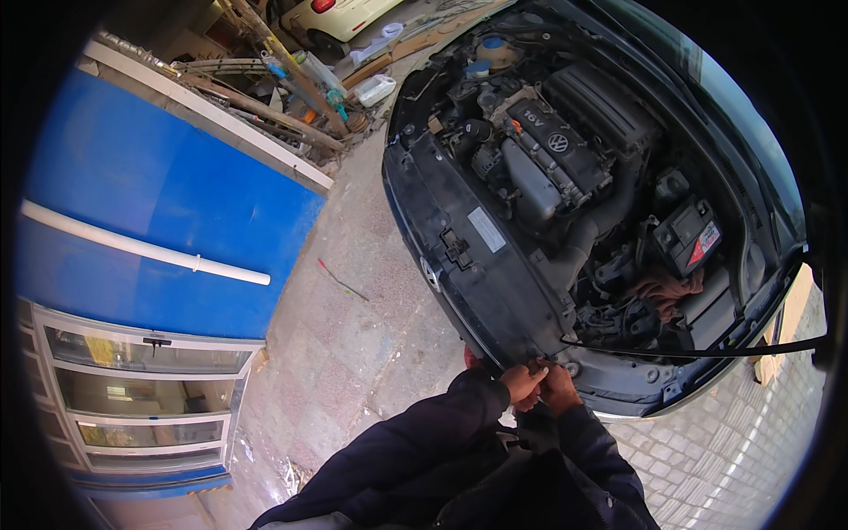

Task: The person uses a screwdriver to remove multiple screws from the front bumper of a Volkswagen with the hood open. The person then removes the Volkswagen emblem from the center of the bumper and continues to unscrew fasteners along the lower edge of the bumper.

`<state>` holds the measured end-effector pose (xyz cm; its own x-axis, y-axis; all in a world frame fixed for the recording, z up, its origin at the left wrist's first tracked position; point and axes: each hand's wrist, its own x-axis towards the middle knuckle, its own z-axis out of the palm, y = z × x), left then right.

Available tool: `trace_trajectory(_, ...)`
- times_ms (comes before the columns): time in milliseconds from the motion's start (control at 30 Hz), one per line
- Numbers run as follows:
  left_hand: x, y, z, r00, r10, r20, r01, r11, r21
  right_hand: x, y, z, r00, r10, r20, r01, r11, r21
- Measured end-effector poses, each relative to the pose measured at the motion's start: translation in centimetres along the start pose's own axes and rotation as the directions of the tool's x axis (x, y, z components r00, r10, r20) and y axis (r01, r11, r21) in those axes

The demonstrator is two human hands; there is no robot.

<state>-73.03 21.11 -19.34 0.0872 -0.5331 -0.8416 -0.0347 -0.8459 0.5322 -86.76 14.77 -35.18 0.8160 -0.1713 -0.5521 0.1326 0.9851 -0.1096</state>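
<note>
My left hand [522, 385] and my right hand [557, 387] are side by side at the front edge of a dark car [459, 305] with its engine bay exposed. The fingers of both are closed and bent inward, almost touching each other. Whatever they grip is too small and too hidden to make out. Just beyond them lies the black front panel [490, 296] above the grille, and to their right is the headlight area [609, 384]. A bit of something red [472, 358] shows beside my left sleeve.
In the bay are the engine cover [561, 146], a battery [687, 237] and a brown cloth [664, 291]. A thin black rod [698, 352] crosses the near right side. A blue wall with a white pipe [150, 243] stands left. Poles and clutter [291, 79] lie behind.
</note>
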Motion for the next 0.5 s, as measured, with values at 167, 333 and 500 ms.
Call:
trace_trajectory(167, 1.7, -1.1, 0.7, 0.981, 0.195, -0.025, -0.187, 0.963, 0.192, -1.8, -0.7, 2.6, 0.982, 0.009, -0.188, -0.016, 0.999, -0.038)
trace_trajectory(333, 1.2, -0.3, 0.5, 0.896, 0.384, 0.223, -0.235, -0.017, 0.972, -3.3, -0.9, 6.4, 0.953, -0.076, -0.294, 0.048, 0.994, -0.102)
trace_trajectory(500, -0.9, 1.9, 0.4, 0.777, 0.546, 0.314, -0.13, -0.349, 0.928, -3.5, -0.9, 5.5, 0.911, -0.412, 0.028, 0.276, 0.557, -0.783)
